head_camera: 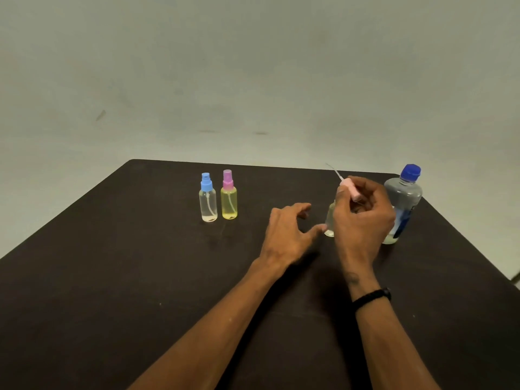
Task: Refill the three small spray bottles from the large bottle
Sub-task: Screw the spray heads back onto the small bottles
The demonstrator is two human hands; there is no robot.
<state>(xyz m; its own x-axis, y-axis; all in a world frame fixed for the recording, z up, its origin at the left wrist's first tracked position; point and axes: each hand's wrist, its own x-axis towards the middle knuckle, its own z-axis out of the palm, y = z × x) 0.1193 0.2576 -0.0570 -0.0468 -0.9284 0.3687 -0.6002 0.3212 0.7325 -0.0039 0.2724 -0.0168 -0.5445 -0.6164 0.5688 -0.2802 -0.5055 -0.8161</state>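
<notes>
My right hand point(363, 215) pinches a light pink spray cap point(350, 188), lifted off its bottle, with the thin dip tube pointing up and left. Below it an uncapped clear small bottle point(329, 220) stands on the dark table point(140, 277), partly hidden by that hand. My left hand point(289, 229) hovers just left of this bottle with relaxed spread fingers, the thumb tip near its base. The large bottle point(403, 204) with a blue cap stands upright behind my right hand. A blue-capped spray bottle point(208, 198) and a pink-capped yellow spray bottle point(229, 196) stand together at the far left.
The table's back edge runs just behind the bottles, and its right edge slants down past the large bottle. A plain pale wall point(253, 80) fills the background. A black band circles my right wrist point(371, 298).
</notes>
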